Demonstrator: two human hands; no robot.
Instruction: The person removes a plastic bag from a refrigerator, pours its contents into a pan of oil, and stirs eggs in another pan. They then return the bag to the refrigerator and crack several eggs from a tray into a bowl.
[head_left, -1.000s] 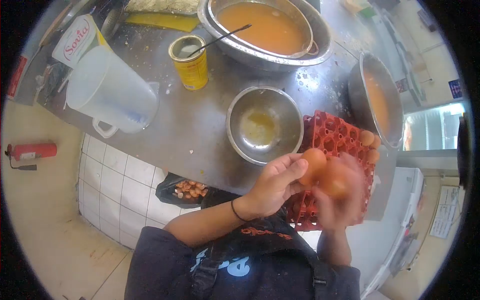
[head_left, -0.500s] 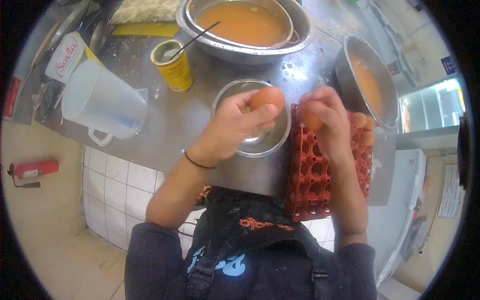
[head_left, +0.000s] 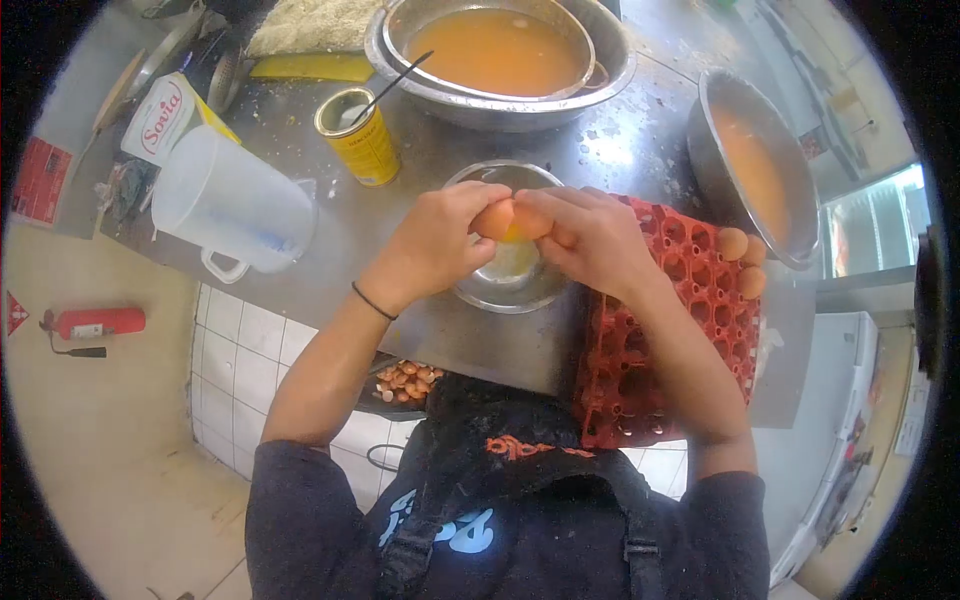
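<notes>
A cracked brown egg [head_left: 493,219] is parted between my two hands, with yellow yolk [head_left: 516,233] showing in the gap. My left hand [head_left: 432,240] is closed on its left side, and my right hand [head_left: 603,243] grips the right side. Another rounded brown surface [head_left: 562,237] shows under the right fingers, mostly hidden. Right below the hands stands a small steel bowl [head_left: 512,298] with some clear, pale liquid in it. Beside it, under my right forearm, lies a stack of red egg trays [head_left: 690,255] with several whole eggs [head_left: 752,282] at its right edge.
Large steel basins [head_left: 470,115] of orange liquid stand at the back, another basin [head_left: 708,170] at the right. To the left are a yellow tin [head_left: 365,150] with a dark handle in it and a clear plastic jug [head_left: 235,200]. Eggshells [head_left: 408,380] fill a container below the table edge.
My hands have come together over the small bowl. The egg in them is now broken open, with yolk visible. The view has shifted slightly, bringing the eggshells below the table into sight.
</notes>
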